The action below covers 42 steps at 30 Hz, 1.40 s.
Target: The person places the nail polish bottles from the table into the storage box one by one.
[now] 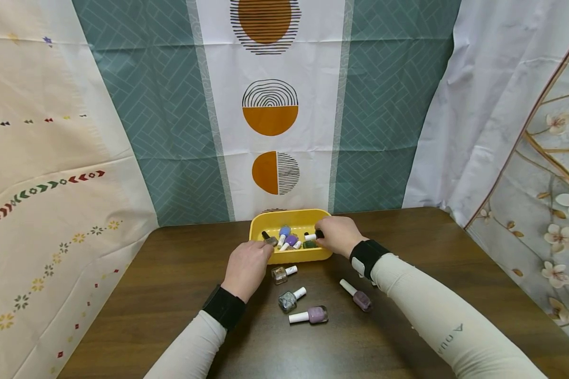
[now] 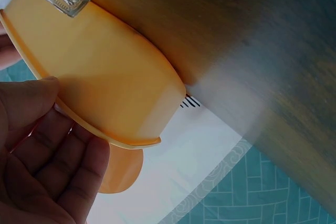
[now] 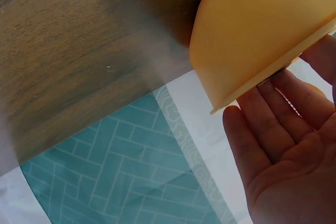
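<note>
A yellow plastic bin stands at the table's back edge with several nail polish bottles inside, among them a purple bottle and a blue bottle. My left hand pinches the bin's front-left rim, thumb outside and fingers over the inner side, as the left wrist view shows. Over the bin's right side, my right hand holds a dark nail polish bottle with a white cap pointing left. In the right wrist view the bin wall hides most of that bottle.
On the table in front of the bin lie a glittery gold bottle, a silver glitter bottle, a lilac bottle and a mauve bottle. Something pale lies partly hidden under the right wrist. A patterned curtain hangs behind the table.
</note>
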Available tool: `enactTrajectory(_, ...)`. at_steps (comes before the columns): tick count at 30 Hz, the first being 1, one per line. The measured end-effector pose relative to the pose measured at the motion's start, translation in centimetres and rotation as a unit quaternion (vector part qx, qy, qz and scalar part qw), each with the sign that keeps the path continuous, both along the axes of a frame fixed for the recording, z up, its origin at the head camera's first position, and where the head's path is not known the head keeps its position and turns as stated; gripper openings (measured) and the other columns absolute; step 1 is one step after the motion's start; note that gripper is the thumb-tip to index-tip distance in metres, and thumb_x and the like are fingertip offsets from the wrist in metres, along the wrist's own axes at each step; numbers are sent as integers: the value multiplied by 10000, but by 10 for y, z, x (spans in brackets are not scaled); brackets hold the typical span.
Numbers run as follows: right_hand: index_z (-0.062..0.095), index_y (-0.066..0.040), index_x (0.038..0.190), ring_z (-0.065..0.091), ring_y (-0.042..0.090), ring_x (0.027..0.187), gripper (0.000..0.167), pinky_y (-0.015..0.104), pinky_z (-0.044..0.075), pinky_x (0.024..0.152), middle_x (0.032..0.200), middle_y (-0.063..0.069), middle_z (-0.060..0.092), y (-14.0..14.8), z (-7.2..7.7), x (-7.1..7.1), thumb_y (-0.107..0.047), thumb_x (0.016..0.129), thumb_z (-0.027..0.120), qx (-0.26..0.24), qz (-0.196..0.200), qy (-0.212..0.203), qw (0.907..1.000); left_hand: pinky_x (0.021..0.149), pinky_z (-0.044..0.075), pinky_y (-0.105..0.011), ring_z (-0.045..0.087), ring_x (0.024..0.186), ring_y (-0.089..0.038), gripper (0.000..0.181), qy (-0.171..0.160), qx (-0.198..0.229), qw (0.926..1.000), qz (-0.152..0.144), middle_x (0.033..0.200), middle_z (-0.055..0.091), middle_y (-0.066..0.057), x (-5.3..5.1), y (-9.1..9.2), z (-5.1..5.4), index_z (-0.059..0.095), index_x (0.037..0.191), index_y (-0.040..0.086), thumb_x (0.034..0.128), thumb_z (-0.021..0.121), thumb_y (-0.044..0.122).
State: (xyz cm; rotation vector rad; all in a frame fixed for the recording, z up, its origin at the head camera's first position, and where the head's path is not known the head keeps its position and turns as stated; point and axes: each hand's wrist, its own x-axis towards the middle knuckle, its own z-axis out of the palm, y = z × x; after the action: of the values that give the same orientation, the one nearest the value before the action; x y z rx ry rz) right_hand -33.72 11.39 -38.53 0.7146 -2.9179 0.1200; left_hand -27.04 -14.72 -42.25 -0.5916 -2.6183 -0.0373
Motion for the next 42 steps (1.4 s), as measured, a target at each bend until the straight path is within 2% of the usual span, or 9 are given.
enactTrajectory(14,730,-114,894,551,192,709,171,384,502,700,730,-16,604,-5,3,-2,-181,953,875,259,-62,-305,9992,914,638,-380,740,889,-229,275,30,37,10000,-19,1013,822,-42,-1,-1,-2,855,1115,105,861,958,83)
enactTrajectory(27,681,-130,812,513,191,691,199,374,453,665,708,-12,543,-6,6,-4,-101,950,822,400,10,-358,9986,929,636,-386,746,909,-232,283,33,25,10000,10,1035,825,-46,-1,0,-2,855,1123,103,861,960,91)
enactTrajectory(37,721,-113,855,537,197,718,161,388,501,727,724,-5,580,-10,13,2,-112,985,815,504,-82,-531,9973,898,638,-375,743,890,-228,250,136,4,9999,-56,1009,823,-41,-1,0,-2,856,1100,103,869,951,80)
enactTrajectory(42,803,-81,996,564,196,752,78,405,543,765,796,-6,661,-11,14,3,-154,999,830,533,-102,-574,9969,897,638,-379,744,897,-229,253,126,12,9999,-57,1023,824,-44,-1,0,-2,855,1105,102,872,948,71)
